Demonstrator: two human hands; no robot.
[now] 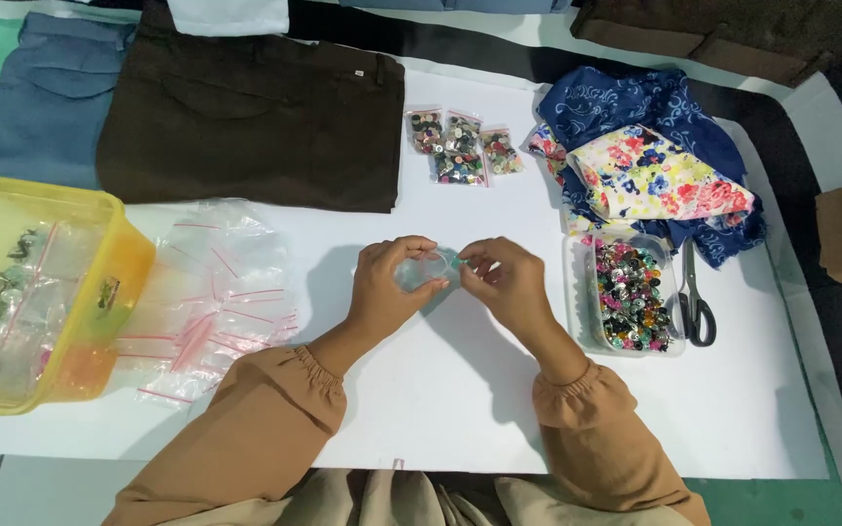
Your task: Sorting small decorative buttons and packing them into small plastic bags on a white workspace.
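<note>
Both hands, left hand (387,287) and right hand (504,282), pinch a small clear bag (428,270) over the table (440,390), fingers closed on its mouth, best held level and taut

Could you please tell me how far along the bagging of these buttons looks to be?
Done: three filled small bags lie near the brown trousers. In hand: the left hand and right hand hold one small clear bag between them, a green piece at its mouth. Left: the clear tray holds many coloured buttons, and a pile of empty bags waits beside the yellow tub.
</note>
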